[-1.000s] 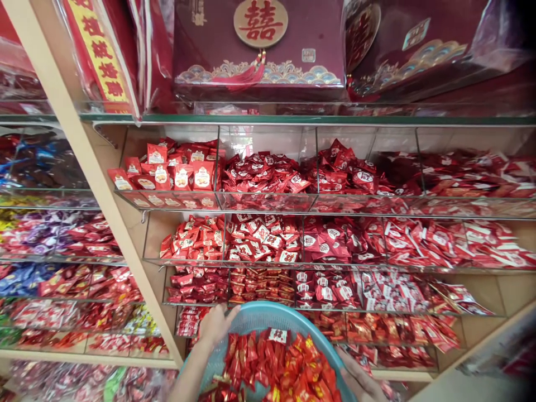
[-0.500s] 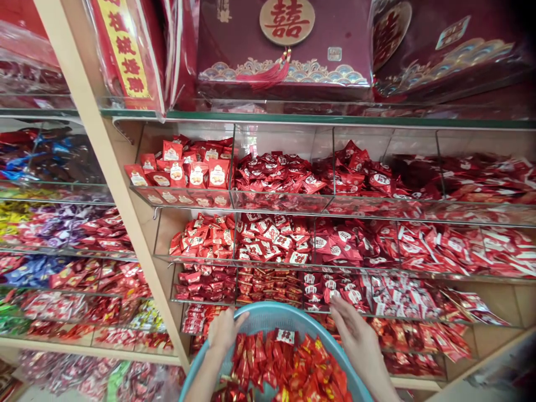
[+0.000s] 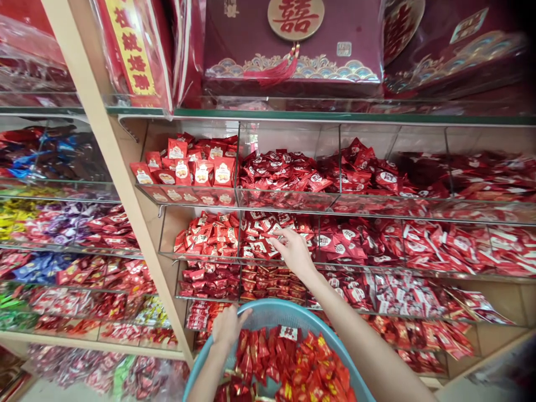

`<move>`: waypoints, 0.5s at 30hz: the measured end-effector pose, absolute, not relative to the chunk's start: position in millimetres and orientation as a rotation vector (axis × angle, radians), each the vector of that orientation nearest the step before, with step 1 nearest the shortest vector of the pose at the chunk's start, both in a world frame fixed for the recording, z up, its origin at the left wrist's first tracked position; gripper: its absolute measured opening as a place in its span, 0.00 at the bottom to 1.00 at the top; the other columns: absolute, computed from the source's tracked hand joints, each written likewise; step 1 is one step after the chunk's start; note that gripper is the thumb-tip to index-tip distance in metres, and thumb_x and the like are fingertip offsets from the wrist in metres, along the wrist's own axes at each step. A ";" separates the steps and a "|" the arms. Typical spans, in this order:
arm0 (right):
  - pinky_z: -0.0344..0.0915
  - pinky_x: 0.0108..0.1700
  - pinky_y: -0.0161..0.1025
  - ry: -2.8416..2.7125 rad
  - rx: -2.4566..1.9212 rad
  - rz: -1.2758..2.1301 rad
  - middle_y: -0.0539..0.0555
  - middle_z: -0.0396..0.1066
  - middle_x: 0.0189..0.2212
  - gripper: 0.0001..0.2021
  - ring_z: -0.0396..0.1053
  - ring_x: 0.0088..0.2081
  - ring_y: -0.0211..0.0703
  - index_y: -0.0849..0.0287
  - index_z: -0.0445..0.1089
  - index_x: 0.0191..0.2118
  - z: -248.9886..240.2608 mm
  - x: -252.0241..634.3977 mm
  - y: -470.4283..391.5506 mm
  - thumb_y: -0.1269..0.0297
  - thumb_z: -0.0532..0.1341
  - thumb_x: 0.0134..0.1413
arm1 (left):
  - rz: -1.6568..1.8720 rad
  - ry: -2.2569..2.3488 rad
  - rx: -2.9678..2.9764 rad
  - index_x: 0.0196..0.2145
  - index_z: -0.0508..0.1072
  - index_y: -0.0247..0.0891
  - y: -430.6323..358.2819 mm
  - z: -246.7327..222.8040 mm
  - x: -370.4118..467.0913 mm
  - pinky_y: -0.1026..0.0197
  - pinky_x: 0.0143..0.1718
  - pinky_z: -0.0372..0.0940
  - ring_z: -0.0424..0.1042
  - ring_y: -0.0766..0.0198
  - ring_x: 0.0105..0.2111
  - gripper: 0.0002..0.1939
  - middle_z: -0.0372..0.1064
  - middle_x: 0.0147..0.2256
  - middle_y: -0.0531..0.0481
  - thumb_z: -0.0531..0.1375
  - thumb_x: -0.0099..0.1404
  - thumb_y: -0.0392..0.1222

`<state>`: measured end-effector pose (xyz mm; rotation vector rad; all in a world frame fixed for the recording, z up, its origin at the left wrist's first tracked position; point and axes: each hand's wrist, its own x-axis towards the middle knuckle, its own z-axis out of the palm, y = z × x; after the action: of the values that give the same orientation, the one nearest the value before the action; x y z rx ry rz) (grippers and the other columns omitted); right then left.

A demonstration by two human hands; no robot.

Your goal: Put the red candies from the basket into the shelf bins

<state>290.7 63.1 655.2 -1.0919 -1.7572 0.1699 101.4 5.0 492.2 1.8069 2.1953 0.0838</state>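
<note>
My left hand (image 3: pixel 227 325) grips the rim of a blue plastic basket (image 3: pixel 288 307) at the bottom centre, thumb over the edge. Red and orange-red wrapped candies (image 3: pixel 312 365) lie inside, with one white-labelled packet (image 3: pixel 288 333) among them. My right hand (image 3: pixel 294 252) reaches over the basket to the second shelf row, its fingers apart at a compartment of red packets with white labels (image 3: pixel 259 245). The fingertips are at the packets there; no packet is clearly held.
Divided glass shelves (image 3: pixel 293 207) hold many red candy packets. Purple gift bags (image 3: pixel 293 61) stand on the upper shelf (image 3: pixel 268 113). A slanting wooden upright (image 3: pixel 109 162) separates the left shelves, which hold yellow, blue and green candies.
My right hand has moved up and left, from beside the basket's right rim to the second shelf row. The left hand still holds the basket. The view has shifted slightly.
</note>
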 end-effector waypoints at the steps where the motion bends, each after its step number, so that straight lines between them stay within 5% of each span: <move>1: 0.63 0.35 0.38 -1.756 -1.084 0.154 0.53 0.70 0.29 0.08 0.66 0.27 0.39 0.58 0.70 0.33 654.1 290.3 65.2 0.62 0.57 0.53 | 0.103 2.190 1.830 0.44 0.68 0.38 5.3 490.9 100.9 0.60 0.42 0.61 0.70 0.55 0.45 0.28 0.72 0.42 0.40 0.43 0.62 0.62; 15: 0.64 0.33 0.37 -1.419 -0.982 0.360 0.52 0.72 0.29 0.11 0.68 0.30 0.40 0.59 0.71 0.35 650.3 320.1 29.1 0.57 0.58 0.52 | 0.161 2.189 1.891 0.41 0.70 0.37 8.3 481.2 100.1 0.61 0.40 0.61 0.72 0.55 0.41 0.30 0.73 0.37 0.39 0.44 0.61 0.64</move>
<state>320.1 29.1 650.3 -0.9821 -1.4188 0.3600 100.1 8.3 481.2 1.8914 2.1893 0.1605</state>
